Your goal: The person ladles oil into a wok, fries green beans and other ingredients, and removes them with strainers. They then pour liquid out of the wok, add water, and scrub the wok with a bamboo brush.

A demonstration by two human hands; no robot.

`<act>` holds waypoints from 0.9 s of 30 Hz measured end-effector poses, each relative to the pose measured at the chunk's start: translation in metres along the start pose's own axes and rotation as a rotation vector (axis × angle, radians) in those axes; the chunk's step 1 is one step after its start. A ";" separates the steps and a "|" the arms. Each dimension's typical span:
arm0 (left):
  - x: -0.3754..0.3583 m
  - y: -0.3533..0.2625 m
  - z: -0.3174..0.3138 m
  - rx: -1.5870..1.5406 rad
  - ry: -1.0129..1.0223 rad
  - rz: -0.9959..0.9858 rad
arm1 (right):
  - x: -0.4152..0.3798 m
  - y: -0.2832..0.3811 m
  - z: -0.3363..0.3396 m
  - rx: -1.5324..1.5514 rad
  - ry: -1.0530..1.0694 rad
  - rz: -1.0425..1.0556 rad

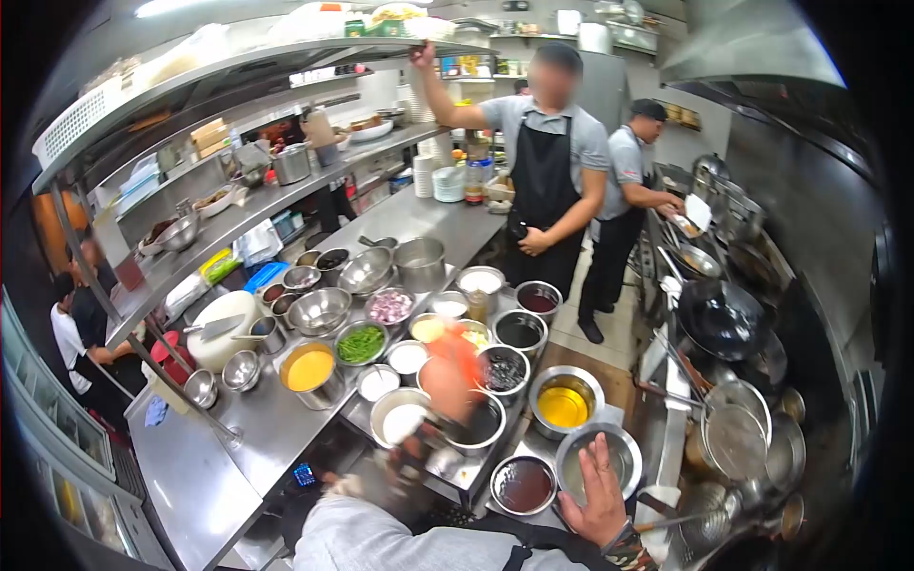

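Observation:
My left hand [447,385] is smeared by motion above the containers in the middle, beside a white-filled bowl [402,419] and a dark-filled pot [479,423]. An orange-red blur [459,350] lies at its far side; what it is, and whether the hand holds it, cannot be made out. My right hand [598,495], fingers extended and spread, is over the near edge of a metal pot [625,455] at the lower right and holds nothing. A pot of yellow liquid [564,404] stands just beyond, and a pot of reddish-brown sauce [523,483] to the left.
A steel counter [190,476] with bowls and pots runs along the left under shelves [286,57]. One person in an apron [547,171] stands ahead, gripping the shelf; another person [633,181] works at the stove. A black wok [728,319] and strainers [735,443] are on the right.

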State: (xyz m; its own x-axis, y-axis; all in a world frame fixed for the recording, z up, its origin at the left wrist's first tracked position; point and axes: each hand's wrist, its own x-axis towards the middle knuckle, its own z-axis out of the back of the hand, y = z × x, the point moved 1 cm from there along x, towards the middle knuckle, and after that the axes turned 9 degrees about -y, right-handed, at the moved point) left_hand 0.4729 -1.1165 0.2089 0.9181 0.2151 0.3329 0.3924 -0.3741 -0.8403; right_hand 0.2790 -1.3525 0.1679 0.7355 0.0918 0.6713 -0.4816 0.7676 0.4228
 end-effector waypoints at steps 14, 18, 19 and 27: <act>0.349 -0.216 0.262 1.762 -0.859 -0.404 | 0.001 -0.086 -0.081 0.116 0.482 -0.556; 0.404 -0.209 0.295 1.736 -0.825 -0.388 | -0.039 -0.120 -0.086 -0.029 0.575 -0.481; 0.407 -0.203 0.294 1.734 -0.819 -0.390 | -0.049 -0.127 -0.085 -0.036 0.570 -0.457; 0.411 -0.187 0.283 1.663 -0.651 -0.263 | -0.096 -0.123 -0.055 -0.087 0.662 -0.838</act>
State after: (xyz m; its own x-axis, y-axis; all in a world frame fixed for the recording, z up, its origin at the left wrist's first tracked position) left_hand 0.7605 -0.7023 0.3819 0.5199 0.5484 0.6550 -0.3282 0.8361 -0.4395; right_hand 0.2944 -1.4211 0.0181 0.9407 -0.1800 -0.2875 0.3134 0.7856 0.5335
